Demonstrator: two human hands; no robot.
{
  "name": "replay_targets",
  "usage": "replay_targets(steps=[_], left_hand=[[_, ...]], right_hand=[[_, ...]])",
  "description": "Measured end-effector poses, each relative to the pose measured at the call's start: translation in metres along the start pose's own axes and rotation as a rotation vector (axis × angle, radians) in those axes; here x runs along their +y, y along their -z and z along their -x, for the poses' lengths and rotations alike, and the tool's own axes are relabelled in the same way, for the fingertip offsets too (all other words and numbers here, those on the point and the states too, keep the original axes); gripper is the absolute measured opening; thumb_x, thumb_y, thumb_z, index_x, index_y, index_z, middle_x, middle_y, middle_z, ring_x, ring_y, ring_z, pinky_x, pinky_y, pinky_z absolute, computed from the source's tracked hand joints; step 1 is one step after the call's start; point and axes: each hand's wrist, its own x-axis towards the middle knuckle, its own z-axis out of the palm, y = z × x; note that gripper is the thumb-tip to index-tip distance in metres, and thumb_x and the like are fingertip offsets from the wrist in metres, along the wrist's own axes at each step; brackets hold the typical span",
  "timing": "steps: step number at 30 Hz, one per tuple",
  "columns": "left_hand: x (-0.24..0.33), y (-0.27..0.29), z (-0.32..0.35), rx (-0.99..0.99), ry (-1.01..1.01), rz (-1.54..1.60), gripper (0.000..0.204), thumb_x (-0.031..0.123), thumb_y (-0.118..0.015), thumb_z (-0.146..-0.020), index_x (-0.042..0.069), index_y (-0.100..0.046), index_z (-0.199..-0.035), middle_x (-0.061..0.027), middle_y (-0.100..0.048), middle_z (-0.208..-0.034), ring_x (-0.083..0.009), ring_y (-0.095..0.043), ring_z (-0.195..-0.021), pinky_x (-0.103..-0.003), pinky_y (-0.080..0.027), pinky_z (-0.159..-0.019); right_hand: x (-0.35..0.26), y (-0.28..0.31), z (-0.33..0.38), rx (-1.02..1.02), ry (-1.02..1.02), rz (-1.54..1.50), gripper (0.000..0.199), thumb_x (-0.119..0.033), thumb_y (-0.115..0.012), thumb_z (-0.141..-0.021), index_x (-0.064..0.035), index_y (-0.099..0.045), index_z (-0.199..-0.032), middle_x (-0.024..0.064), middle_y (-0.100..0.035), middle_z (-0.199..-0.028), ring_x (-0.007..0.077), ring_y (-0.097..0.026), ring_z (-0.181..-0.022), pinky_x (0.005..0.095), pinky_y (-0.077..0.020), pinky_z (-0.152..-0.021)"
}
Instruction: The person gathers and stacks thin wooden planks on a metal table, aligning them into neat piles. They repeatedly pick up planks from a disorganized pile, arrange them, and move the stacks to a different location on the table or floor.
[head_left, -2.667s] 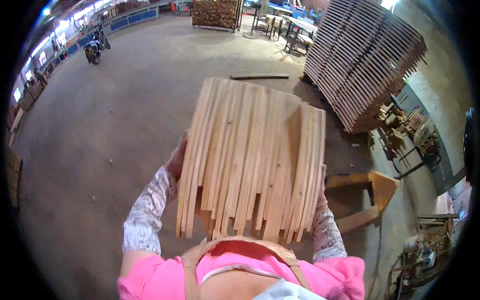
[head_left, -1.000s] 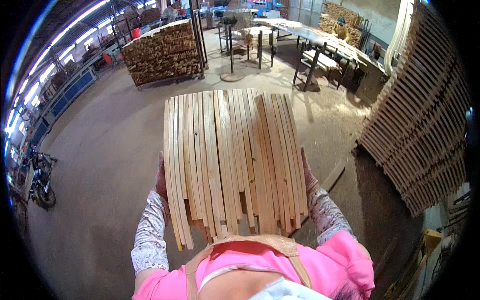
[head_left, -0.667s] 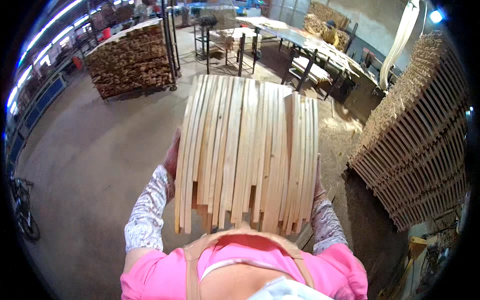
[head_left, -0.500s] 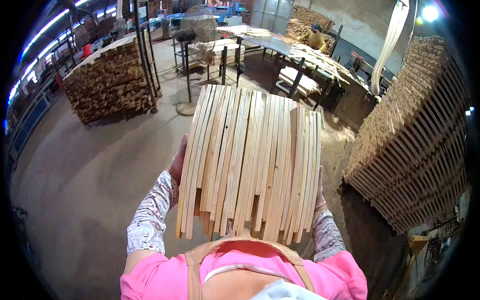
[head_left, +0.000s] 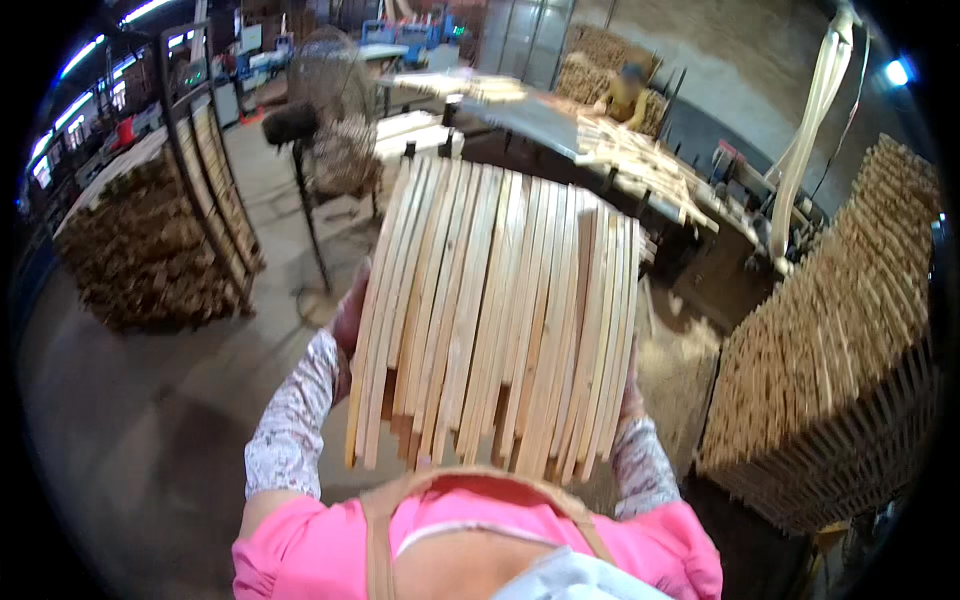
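Observation:
A wide bundle of pale wooden strips (head_left: 490,310) is held in front of my body, the strips lying side by side with uneven near ends. My gloved left hand (head_left: 350,312) presses against the bundle's left side. On the opposite side my right hand (head_left: 632,390) grips the outermost strips, mostly hidden behind them. Both hands clamp the load between them; the fingers under it are out of sight. Patterned sleeves cover both forearms, and a tan apron (head_left: 378,535) touches or nearly touches the near ends.
A tall stack of strips (head_left: 820,350) stands on the right, another stack (head_left: 150,240) on the left. A pedestal fan (head_left: 330,120) is ahead left. Beyond the load is a long worktable (head_left: 530,115) with loose strips, where another person (head_left: 627,98) is at work.
The fan, worktable and far person appear closer, and the left stack has shifted outward and lower, so I have moved forward. The bundle stays clamped between my hands.

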Motion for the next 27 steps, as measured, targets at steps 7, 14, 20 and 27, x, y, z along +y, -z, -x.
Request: replay_targets(steps=[7, 14, 20, 27], left_hand=[[-0.071, -0.001, -0.026, 0.155, 0.176, -0.252, 0.096, 0.087, -0.049, -0.100, 0.007, -0.067, -0.149, -0.0137, -0.074, -0.137, -0.0226, -0.069, -0.124, -0.041, -0.056, -0.112], [-0.075, 0.092, -0.238, 0.184, 0.064, -0.246, 0.097, 0.087, -0.056, -0.096, 0.007, -0.066, -0.151, -0.0124, -0.074, -0.140, -0.0261, -0.073, -0.121, -0.043, -0.058, -0.110], [-0.075, 0.229, -0.418, 0.263, 0.133, -0.051, 0.077, 0.075, -0.065, -0.100, 0.010, -0.073, -0.141, -0.0096, -0.078, -0.132, -0.0224, -0.072, -0.121, -0.042, -0.059, -0.109], [-0.073, 0.400, -0.728, 0.160, 0.098, 0.275, 0.063, 0.063, -0.063, -0.108, 0.010, -0.073, -0.141, -0.0046, -0.078, -0.130, -0.0173, -0.070, -0.120, -0.040, -0.057, -0.108]], right_hand=[[0.027, 0.062, 0.027, 0.162, -0.081, 0.023, 0.085, -0.071, -0.042, -0.112, -0.0062, -0.044, -0.167, 0.0168, -0.060, -0.156, 0.0305, -0.065, -0.136, 0.0458, -0.0616, -0.108], [0.045, 0.120, -0.212, 0.225, -0.167, 0.018, 0.084, -0.070, -0.042, -0.112, -0.0062, -0.044, -0.167, 0.0165, -0.061, -0.155, 0.0300, -0.066, -0.135, 0.0454, -0.0618, -0.108], [0.063, 0.149, -0.431, 0.260, -0.255, 0.032, 0.083, -0.069, -0.042, -0.113, -0.0062, -0.044, -0.167, 0.0162, -0.061, -0.155, 0.0296, -0.066, -0.135, 0.0452, -0.0621, -0.107], [0.081, 0.157, -0.726, 0.347, -0.251, 0.039, 0.082, -0.068, -0.042, -0.113, -0.0062, -0.045, -0.166, 0.0159, -0.062, -0.154, 0.0291, -0.067, -0.134, 0.0448, -0.0623, -0.107]])
